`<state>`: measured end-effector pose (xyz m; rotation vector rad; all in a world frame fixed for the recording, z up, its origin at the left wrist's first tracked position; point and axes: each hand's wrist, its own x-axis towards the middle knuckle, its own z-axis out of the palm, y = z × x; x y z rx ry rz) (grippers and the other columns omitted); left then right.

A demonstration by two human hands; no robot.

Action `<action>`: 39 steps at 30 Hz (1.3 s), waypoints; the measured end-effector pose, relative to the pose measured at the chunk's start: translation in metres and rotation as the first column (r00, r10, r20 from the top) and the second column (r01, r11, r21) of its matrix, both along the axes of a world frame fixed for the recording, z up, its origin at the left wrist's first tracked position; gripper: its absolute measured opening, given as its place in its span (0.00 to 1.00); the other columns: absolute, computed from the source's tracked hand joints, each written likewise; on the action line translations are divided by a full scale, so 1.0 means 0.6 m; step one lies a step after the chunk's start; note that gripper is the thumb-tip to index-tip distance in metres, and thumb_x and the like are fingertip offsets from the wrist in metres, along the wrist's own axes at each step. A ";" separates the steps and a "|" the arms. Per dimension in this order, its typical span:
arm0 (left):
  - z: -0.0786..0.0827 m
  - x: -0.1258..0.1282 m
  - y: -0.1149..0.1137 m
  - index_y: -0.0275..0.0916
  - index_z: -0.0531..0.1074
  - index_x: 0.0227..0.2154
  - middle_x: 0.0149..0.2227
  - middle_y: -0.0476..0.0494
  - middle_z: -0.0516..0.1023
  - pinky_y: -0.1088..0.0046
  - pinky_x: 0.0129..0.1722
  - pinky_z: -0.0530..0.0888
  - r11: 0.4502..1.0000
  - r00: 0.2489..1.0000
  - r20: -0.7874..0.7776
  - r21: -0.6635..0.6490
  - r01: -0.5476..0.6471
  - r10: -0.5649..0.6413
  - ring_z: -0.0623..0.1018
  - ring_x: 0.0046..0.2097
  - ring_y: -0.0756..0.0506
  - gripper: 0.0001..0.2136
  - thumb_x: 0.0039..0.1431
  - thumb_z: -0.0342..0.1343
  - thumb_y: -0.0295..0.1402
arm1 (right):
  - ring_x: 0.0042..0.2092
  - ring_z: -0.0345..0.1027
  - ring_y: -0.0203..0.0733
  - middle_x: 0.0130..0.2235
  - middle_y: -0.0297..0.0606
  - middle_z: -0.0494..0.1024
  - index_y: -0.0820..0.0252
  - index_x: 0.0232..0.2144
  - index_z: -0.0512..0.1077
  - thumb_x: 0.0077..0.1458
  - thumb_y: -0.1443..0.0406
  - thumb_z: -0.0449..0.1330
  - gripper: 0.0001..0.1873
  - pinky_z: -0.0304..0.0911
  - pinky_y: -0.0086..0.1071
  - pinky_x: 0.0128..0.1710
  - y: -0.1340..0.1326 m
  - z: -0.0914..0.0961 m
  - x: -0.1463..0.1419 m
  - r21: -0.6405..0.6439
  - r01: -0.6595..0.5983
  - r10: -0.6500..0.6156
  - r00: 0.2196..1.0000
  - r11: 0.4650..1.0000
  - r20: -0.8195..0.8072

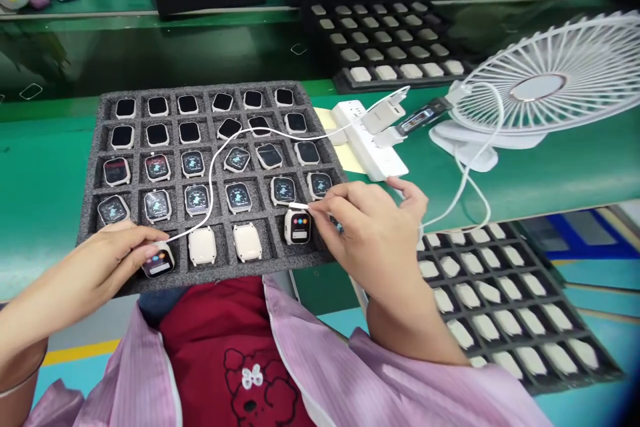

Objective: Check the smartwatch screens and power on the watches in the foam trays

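Note:
In the front left of a grey foam tray (220, 267), my left hand (107, 250) pinches the end of a white charging cable (213, 177) against a smartwatch (160, 263) with a lit screen. My right hand (373, 223) is closed on a small white charger head (299, 206). It sits at the top edge of another lit smartwatch (300, 228) in the front right. Between them two watches lie face down, pale backs up, one of them a white watch (202, 245). Rows behind hold watches with dark screens or lit dials.
A white power strip (373, 147) with plugged-in adapters stands right of the tray, beside a white fan (540, 87). Another watch tray (390, 83) lies at the back. A lower tray (550, 380) of pale watches is at right. A black tray (210, 0) sits on the back ledge.

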<state>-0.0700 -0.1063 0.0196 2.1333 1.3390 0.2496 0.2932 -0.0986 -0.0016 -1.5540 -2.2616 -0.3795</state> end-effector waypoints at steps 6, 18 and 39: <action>0.009 0.009 -0.003 0.46 0.76 0.51 0.46 0.48 0.81 0.73 0.46 0.74 0.998 0.999 -0.034 -0.050 0.029 -0.031 0.78 0.45 0.45 0.20 0.72 0.42 0.47 | 0.37 0.71 0.41 0.35 0.34 0.78 0.56 0.35 0.72 0.68 0.70 0.55 0.09 0.46 0.48 0.60 -0.010 -0.002 -0.023 -0.107 -0.351 0.329 0.926 0.930 -0.184; 0.012 0.019 0.004 0.43 0.76 0.48 0.44 0.46 0.80 0.69 0.46 0.72 0.995 0.996 -0.082 -0.090 0.031 -0.039 0.77 0.45 0.44 0.21 0.73 0.39 0.46 | 0.34 0.69 0.38 0.32 0.33 0.75 0.59 0.39 0.73 0.69 0.72 0.52 0.10 0.46 0.48 0.62 -0.001 0.003 -0.040 -0.190 -0.553 0.492 0.821 0.811 -0.290; -0.007 0.145 -0.017 0.35 0.73 0.46 0.39 0.41 0.80 0.57 0.43 0.65 0.821 0.903 -0.425 0.494 0.286 -0.060 0.74 0.42 0.37 0.09 0.63 0.59 0.27 | 0.39 0.63 0.45 0.35 0.38 0.70 0.60 0.36 0.74 0.67 0.71 0.54 0.10 0.52 0.51 0.57 0.007 -0.041 -0.062 -0.165 -0.403 0.372 0.908 0.900 -0.191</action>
